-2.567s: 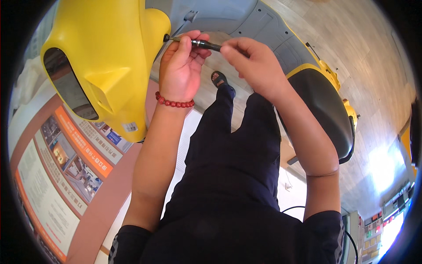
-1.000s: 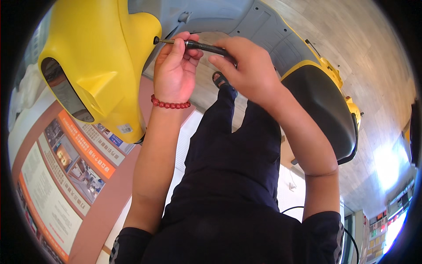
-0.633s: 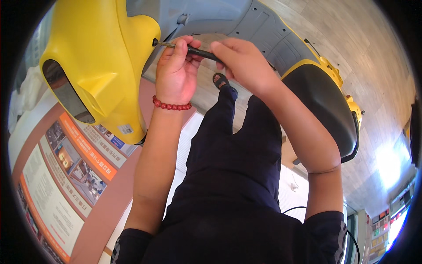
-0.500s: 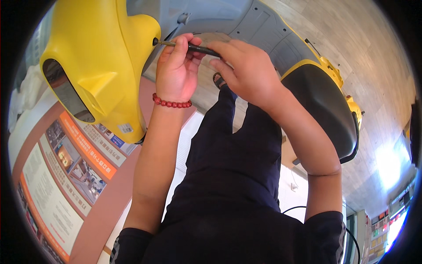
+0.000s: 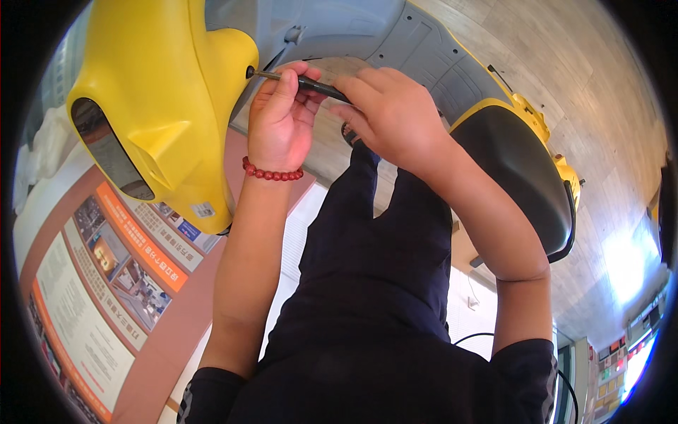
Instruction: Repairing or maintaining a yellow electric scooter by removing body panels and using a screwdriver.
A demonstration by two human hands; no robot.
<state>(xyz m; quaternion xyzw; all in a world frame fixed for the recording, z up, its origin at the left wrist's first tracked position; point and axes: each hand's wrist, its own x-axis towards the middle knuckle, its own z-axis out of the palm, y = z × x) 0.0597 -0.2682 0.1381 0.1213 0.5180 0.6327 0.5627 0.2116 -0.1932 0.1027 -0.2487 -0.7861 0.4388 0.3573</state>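
Observation:
A screwdriver with a black handle (image 5: 322,88) lies nearly level, its thin metal shaft pointing left. Its tip meets a small black round fitting (image 5: 250,72) on the side of a yellow scooter front panel (image 5: 166,92). My left hand (image 5: 281,134), palm up, is closed around the front of the handle with thumb and fingers. At the handle's rear end, the fingers of my right hand (image 5: 395,116) are closed on it from above. Whether the tip sits in a screw is too small to tell. A red bead bracelet (image 5: 272,174) circles my left wrist.
The scooter's grey footboard (image 5: 417,42) runs behind my hands, with its black seat (image 5: 519,166) at right. A dark display panel (image 5: 109,148) is set in the yellow body. A large printed board (image 5: 162,339) stands at lower left. Wood-look floor (image 5: 593,92) extends right.
Both hands have shifted slightly left and down, keeping hold of the screwdriver. Its tip stays at the black fitting, and the right fingers have changed position a little on the handle.

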